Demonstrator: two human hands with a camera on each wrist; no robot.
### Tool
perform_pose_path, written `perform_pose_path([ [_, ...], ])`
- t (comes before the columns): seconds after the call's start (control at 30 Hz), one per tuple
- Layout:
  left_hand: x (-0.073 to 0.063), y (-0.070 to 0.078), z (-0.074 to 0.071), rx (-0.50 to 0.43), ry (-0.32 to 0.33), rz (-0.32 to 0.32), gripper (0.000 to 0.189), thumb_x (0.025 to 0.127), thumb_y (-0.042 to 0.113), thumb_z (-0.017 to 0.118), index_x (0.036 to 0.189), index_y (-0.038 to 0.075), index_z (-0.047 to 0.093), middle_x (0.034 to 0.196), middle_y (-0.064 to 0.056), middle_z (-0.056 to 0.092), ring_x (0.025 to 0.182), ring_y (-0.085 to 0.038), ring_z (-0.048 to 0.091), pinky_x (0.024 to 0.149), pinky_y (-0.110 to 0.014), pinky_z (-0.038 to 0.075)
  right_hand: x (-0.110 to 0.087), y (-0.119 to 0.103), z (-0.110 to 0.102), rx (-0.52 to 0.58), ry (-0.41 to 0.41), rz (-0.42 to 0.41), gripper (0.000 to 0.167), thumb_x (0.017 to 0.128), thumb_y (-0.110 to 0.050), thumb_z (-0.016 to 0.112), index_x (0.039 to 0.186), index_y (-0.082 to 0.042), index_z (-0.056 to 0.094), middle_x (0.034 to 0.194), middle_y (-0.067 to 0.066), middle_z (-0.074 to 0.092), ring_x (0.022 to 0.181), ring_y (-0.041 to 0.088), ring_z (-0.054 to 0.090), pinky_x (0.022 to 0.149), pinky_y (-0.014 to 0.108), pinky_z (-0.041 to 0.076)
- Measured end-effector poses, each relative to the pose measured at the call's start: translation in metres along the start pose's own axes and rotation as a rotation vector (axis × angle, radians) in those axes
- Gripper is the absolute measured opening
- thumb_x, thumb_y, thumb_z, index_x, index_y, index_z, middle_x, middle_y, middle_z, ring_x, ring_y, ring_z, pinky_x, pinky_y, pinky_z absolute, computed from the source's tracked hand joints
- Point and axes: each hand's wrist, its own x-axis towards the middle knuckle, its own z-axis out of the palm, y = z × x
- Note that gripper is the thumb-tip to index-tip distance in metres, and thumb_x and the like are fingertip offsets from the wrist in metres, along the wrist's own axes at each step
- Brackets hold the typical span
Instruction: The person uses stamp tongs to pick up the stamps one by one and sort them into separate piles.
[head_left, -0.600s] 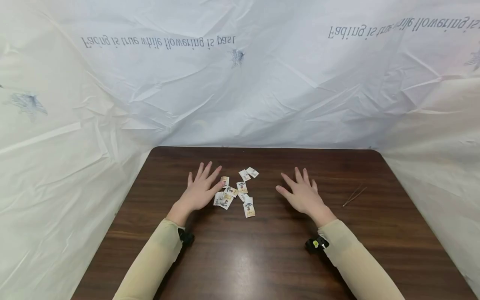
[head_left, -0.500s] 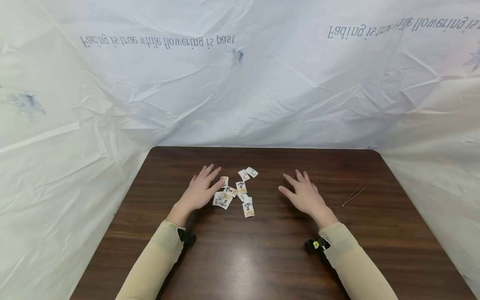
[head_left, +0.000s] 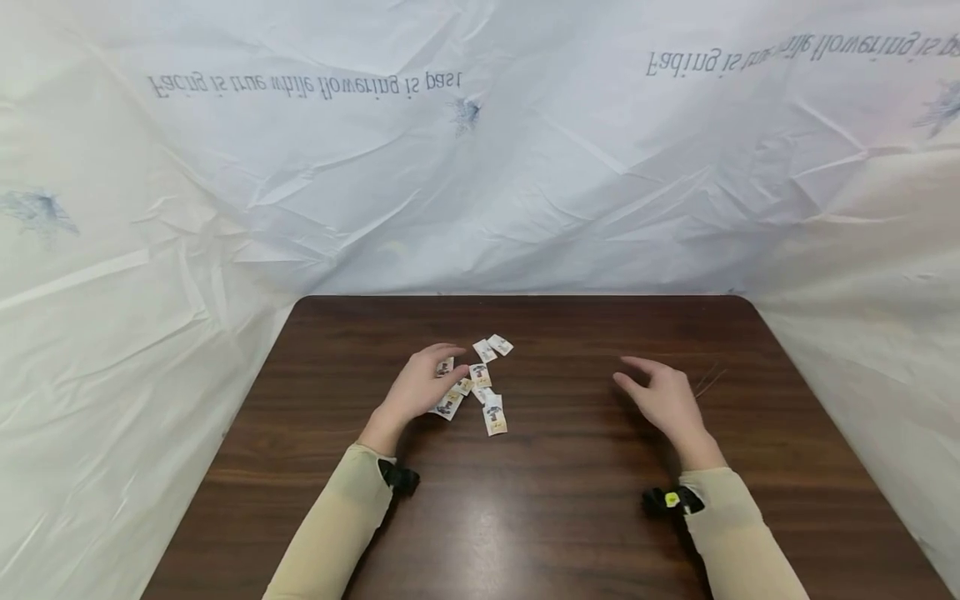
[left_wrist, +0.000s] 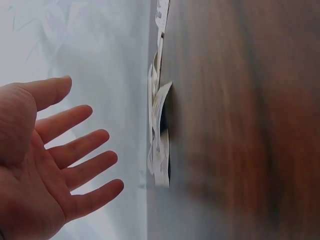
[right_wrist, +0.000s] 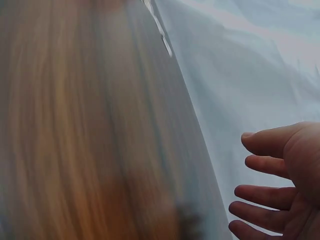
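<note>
Small flat white paper pieces with printed pictures, several of them, lie loosely scattered left of centre in the head view, such as one printed piece (head_left: pixel 494 415) at the near side and a pair (head_left: pixel 485 350) farther back. My left hand (head_left: pixel 414 388) hovers at the left of this group and hides part of it. Its fingers are spread and hold nothing; the left wrist view shows them apart from the curled paper pieces (left_wrist: pixel 161 135). Off to the right, my right hand (head_left: pixel 667 403) is held over the table, fingers loosely extended and holding nothing.
Two thin stick-like or wire-like strands (head_left: pixel 707 382) lie just beyond the right hand, partly hidden by it. The dark wooden table (head_left: pixel 555 525) has rounded far corners. White printed sheeting (head_left: pixel 540 183) hangs behind and at both sides.
My right hand has moved right, now close to the thin strands. The left hand has shifted slightly right over the paper pieces, and both hands have turned more side-on. The papers look unmoved.
</note>
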Motion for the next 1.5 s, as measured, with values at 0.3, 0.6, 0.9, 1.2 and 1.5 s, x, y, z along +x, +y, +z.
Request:
perform_pose_path([
  [0.3,0.012,0.007,0.014,0.034,0.013,-0.017,0.038,0.103,0.026,0.074,0.135,0.005,0.073,0.140,-0.013,0.068,0.133,-0.034,0.061,0.110,-0.053,0.048,-0.017,0.040,-0.033,-0.059,0.083,0.077,0.057,0.107,-0.042,0.067,0.148,-0.002,0.062,0.125,0.032,0.069,0.087,0.047,0.067,0.085,0.066,0.052],
  [0.6,0.025,0.011,0.020,0.162,-0.021,-0.013,0.032,0.101,0.023,0.076,0.129,0.008,0.077,0.134,-0.011,0.071,0.128,-0.033,0.064,0.103,-0.051,0.053,-0.029,0.068,-0.056,-0.085,0.132,0.239,0.058,0.104,-0.042,0.069,0.142,0.002,0.065,0.135,0.033,0.064,0.117,0.056,0.058,0.091,0.069,0.048],
  [0.9,0.030,0.018,0.020,0.303,-0.077,-0.028,0.019,0.098,0.021,0.080,0.115,0.013,0.082,0.116,-0.007,0.072,0.115,-0.031,0.065,0.087,-0.048,0.057,-0.033,0.075,-0.063,-0.109,0.039,0.350,0.067,0.100,-0.052,0.072,0.135,0.005,0.067,0.131,0.033,0.066,0.117,0.057,0.057,0.093,0.068,0.047],
  [1.2,0.029,0.027,0.025,0.298,-0.100,-0.011,0.015,0.096,0.022,0.082,0.109,0.015,0.083,0.114,-0.005,0.072,0.114,-0.030,0.065,0.086,-0.046,0.057,-0.033,0.075,-0.059,-0.086,0.032,0.377,0.080,0.099,-0.062,0.068,0.136,0.009,0.058,0.129,0.034,0.064,0.113,0.053,0.059,0.091,0.066,0.048],
  [1.5,0.013,0.035,0.033,0.263,-0.151,0.060,0.018,0.090,0.027,0.088,0.104,0.016,0.083,0.103,-0.002,0.075,0.100,-0.023,0.068,0.094,-0.044,0.054,-0.030,0.075,-0.053,-0.094,0.038,0.373,0.085,0.098,-0.063,0.068,0.139,0.010,0.055,0.128,0.033,0.065,0.112,0.052,0.061,0.090,0.065,0.048],
])
